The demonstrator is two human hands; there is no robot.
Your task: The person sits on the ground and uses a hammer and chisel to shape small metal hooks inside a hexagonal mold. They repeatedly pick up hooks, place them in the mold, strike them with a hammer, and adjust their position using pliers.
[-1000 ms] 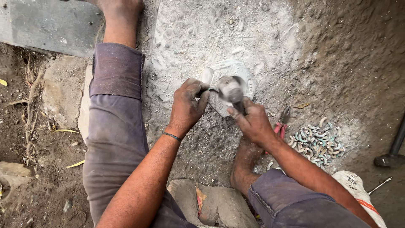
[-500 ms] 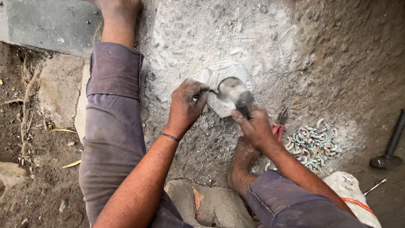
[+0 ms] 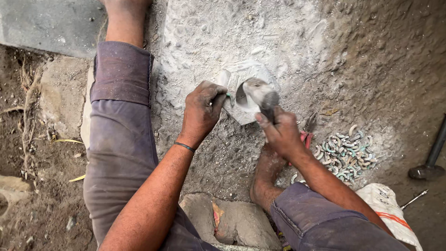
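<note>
Left: grey stone slab (image 3: pixel 44 21) at upper corner; bare earth with dry roots below. Left hand (image 3: pixel 200 111), grip pressed together, pinching a small greenish piece (image 3: pixel 229 96) at the edge of a flat pale stone block (image 3: pixel 246 93) on the dusty ground. Centre: right hand (image 3: pixel 280 132), grip closed around the dark handle of a hammer (image 3: pixel 258 93), its metal head over the block. Right: red-handled pliers (image 3: pixel 307 132); heap of curved greenish-white pieces (image 3: pixel 346 151); white sack (image 3: pixel 392 209); dark metal tool (image 3: pixel 429 160) at far edge.
</note>
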